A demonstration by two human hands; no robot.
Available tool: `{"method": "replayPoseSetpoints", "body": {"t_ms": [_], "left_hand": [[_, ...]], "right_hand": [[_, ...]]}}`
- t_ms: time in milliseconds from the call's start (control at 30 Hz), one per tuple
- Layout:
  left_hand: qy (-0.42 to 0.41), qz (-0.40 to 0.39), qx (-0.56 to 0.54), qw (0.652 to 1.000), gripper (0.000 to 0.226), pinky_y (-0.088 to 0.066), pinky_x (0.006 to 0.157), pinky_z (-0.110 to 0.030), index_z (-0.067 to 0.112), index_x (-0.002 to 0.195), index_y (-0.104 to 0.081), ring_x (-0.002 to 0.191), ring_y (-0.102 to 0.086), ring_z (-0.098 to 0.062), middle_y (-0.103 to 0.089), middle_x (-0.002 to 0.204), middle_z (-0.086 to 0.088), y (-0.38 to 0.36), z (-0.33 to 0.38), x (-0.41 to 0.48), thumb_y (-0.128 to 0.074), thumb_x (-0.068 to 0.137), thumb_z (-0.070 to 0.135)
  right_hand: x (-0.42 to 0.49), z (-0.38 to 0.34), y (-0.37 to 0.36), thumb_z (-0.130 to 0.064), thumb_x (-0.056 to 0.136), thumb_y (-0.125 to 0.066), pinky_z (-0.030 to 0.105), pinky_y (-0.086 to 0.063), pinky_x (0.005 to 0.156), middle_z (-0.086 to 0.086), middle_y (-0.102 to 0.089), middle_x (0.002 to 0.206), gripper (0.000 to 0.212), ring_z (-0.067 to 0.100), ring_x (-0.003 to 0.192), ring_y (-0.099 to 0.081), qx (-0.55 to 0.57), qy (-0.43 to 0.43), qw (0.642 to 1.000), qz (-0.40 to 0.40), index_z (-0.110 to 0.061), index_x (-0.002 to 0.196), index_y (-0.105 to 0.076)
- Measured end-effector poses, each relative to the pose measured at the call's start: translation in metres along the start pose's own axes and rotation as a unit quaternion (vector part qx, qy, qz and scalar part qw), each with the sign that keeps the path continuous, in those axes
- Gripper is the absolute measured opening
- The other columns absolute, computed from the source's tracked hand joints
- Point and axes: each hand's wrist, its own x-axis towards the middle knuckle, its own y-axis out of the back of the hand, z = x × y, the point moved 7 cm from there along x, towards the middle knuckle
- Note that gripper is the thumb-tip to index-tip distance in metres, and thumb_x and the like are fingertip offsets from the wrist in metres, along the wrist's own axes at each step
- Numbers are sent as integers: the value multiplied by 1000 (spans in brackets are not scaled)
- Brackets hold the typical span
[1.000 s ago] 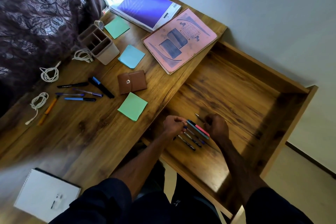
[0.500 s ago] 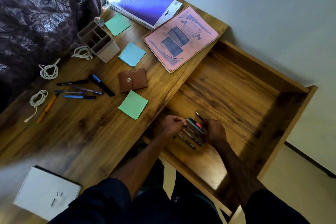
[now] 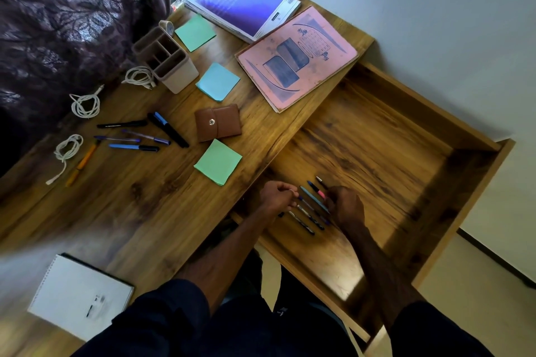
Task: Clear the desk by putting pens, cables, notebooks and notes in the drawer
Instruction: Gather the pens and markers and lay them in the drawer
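Note:
The wooden drawer (image 3: 365, 151) stands pulled out to the right of the desk (image 3: 139, 200). Several pens (image 3: 307, 211) lie side by side at its near left corner. My left hand (image 3: 275, 197) has its fingers curled at their left ends and pinches one pen's tip. My right hand (image 3: 346, 206) holds their right ends with bent fingers. On the desk lie more pens (image 3: 139, 136), an orange pen (image 3: 82, 161), three white cables (image 3: 85, 103) (image 3: 68, 148) (image 3: 139, 77), sticky notes (image 3: 217, 161) (image 3: 217, 85) (image 3: 195, 32), and purple (image 3: 243, 6), pink (image 3: 295, 58) and white spiral (image 3: 81, 295) notebooks.
A brown wallet (image 3: 217, 122) lies mid-desk and a beige pen organizer (image 3: 168, 61) stands near the back. A dark patterned curtain (image 3: 66, 17) hangs along the desk's left side. A white wall runs behind the drawer. My legs are below the desk edge.
My right hand has slid a little left along the pens in the drawer, covering more of them. My left hand has stayed at their other ends.

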Motion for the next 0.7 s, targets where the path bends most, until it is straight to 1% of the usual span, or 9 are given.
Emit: {"method": "replayPoseSetpoints", "body": {"t_ms": [133, 200, 267, 367, 433, 500, 567, 633, 700], "left_hand": [[-12, -5, 2, 1000, 15, -60, 68, -23, 15, 104, -70, 80, -71, -11, -72, 98, -2, 4, 6, -5, -70, 90, 11], [-30, -7, 5, 1000, 17, -61, 70, -23, 15, 107, -70, 84, -72, -13, -72, 98, -2, 9, 13, -10, -70, 90, 12], [-56, -15, 5, 998, 19, -62, 73, -26, 15, 110, -70, 87, -73, -15, -73, 99, -2, 17, 20, -15, -69, 91, 14], [-102, -21, 2, 995, 18, -63, 74, -31, 12, 110, -71, 86, -74, -17, -75, 99, -5, 37, 27, -23, -68, 93, 14], [-125, -14, -5, 992, 15, -63, 74, -32, 9, 108, -72, 84, -75, -20, -76, 98, -7, 57, 29, -29, -66, 94, 12], [-139, 9, -3, 990, 15, -64, 75, -35, 10, 107, -73, 85, -75, -23, -76, 98, -7, 80, 29, -34, -66, 95, 12], [-141, 37, -16, 989, 13, -63, 71, -32, 11, 105, -74, 83, -75, -21, -76, 96, -4, 108, 23, -39, -66, 94, 12], [-139, 57, -34, 988, 10, -60, 64, -25, 11, 100, -74, 79, -74, -17, -76, 93, -3, 133, 16, -43, -67, 94, 12], [-144, 79, -40, 986, 9, -59, 65, -24, 10, 98, -74, 78, -72, -16, -76, 93, -5, 163, 10, -46, -66, 94, 9]], "right_hand": [[-6, -21, 14, -17, 89, -68, 32, -52, 70, -3, -69, 93, 12, 14, 86, -61, 16, 59, 996, 72, -20, 98, -74], [-10, -39, 20, -13, 87, -71, 33, -53, 73, -3, -70, 94, 14, 13, 87, -60, 22, 89, 991, 97, -19, 99, -74], [-13, -60, 25, -13, 86, -72, 32, -53, 72, -4, -69, 93, 13, 12, 85, -60, 32, 125, 985, 113, -20, 97, -73], [-17, -97, 27, -14, 85, -73, 29, -49, 68, -4, -67, 89, 10, 11, 81, -58, 59, 173, 976, 122, -19, 93, -70], [-22, -126, 27, -13, 83, -75, 25, -45, 69, -4, -67, 88, 12, 12, 80, -58, 76, 205, 968, 125, -20, 92, -71], [-25, -154, 20, -11, 82, -76, 27, -48, 72, -4, -69, 90, 15, 12, 82, -60, 87, 231, 962, 118, -18, 94, -72], [-28, -182, 12, -13, 82, -75, 28, -50, 74, -4, -70, 92, 14, 11, 84, -61, 93, 253, 957, 109, -18, 95, -73], [-27, -209, 6, -17, 82, -74, 28, -50, 72, -4, -70, 91, 12, 12, 83, -61, 98, 265, 954, 101, -19, 94, -73], [-26, -239, -2, -19, 80, -72, 28, -50, 71, -3, -70, 91, 12, 14, 82, -62, 105, 275, 951, 97, -19, 92, -74]]}}
